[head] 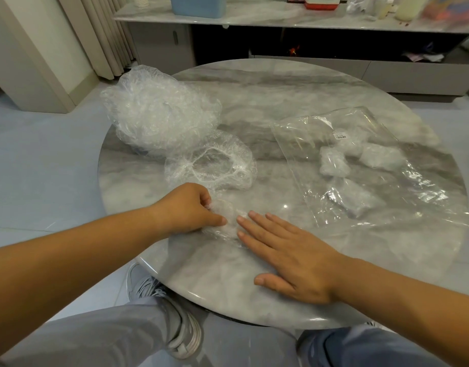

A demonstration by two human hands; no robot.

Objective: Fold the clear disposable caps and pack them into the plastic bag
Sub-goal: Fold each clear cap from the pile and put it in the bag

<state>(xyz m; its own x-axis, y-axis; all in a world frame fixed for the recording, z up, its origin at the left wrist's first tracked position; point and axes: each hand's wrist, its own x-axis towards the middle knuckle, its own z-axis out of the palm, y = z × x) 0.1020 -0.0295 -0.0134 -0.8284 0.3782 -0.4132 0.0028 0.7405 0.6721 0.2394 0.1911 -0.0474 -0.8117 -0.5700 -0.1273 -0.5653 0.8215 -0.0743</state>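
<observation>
So the clear cap [228, 221] being folded sits near the front edge of the marble worktop [254, 88]; left hand [187, 207] has its fingers curled in, pinching one end of it; right hand [294, 260] lies flat, fingers straight, tips pressing the other end; pile of caps [159, 112] by the far-left edge, one open cap [212, 162] just in front; plastic bag [360, 128] toward the right edge, folded caps [334, 162] inside.

Round marble table [281, 102], pale floor [42, 160], low cabinet [413, 75] behind.
</observation>
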